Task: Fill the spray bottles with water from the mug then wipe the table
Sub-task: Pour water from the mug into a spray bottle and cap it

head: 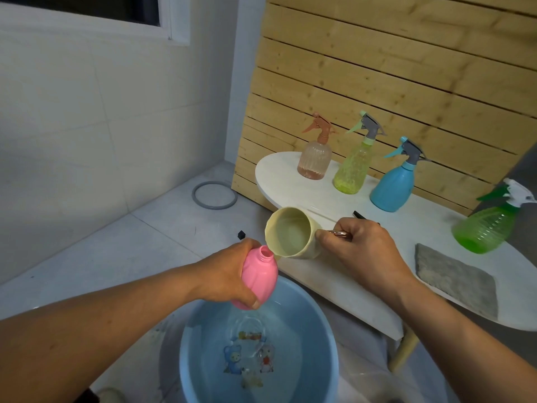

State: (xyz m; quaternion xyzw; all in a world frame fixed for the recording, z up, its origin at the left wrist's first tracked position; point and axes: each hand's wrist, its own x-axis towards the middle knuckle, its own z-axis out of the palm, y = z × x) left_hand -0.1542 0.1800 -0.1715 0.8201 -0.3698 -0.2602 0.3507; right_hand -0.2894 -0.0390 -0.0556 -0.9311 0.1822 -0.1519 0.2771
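Observation:
My left hand [229,274] grips an uncapped pink bottle [258,279], tilted with its open neck toward the mug. My right hand [360,245] holds the metal handle of a cream mug [293,235], tipped on its side so its lip touches the bottle's neck, above a blue basin [325,324] of water. On the white table [279,175] stand a peach spray bottle [315,158], a yellow-green one [353,170], a blue one [392,184] and a green one [485,228]. A grey cloth [456,277] lies on the table at the right.
A wooden slat panel [377,68] leans behind the table. A grey ring [215,195] and a small black piece [241,235] lie on the tiled floor. A dark object [359,214] lies on the table behind my right hand.

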